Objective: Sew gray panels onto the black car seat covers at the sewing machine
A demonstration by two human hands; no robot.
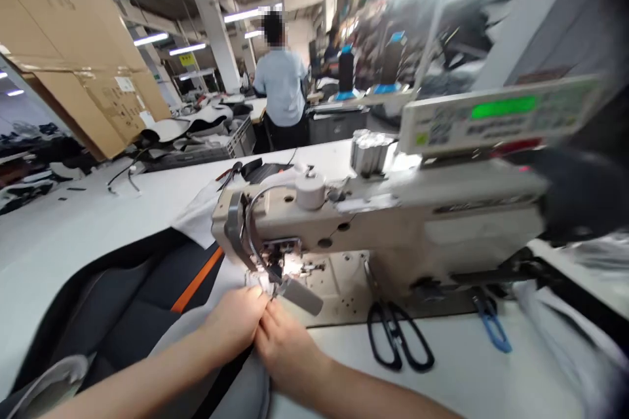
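Both of my hands meet just below the needle area of a cream sewing machine [383,222]. My left hand [236,324] and my right hand [285,347] are closed with fingertips pressed together near the presser foot [275,273]. They pinch the edge of a grey fabric piece [246,389] that lies under them. Dark fabric with an orange stripe [196,281] spreads to the left. What lies between the fingertips is hidden.
Black scissors [398,340] and a blue-handled tool [491,324] lie on the white table [466,373] right of my hands. A control panel [496,114] sits atop the machine. Cardboard boxes [73,46] stand at left. A person [282,88] stands at the back.
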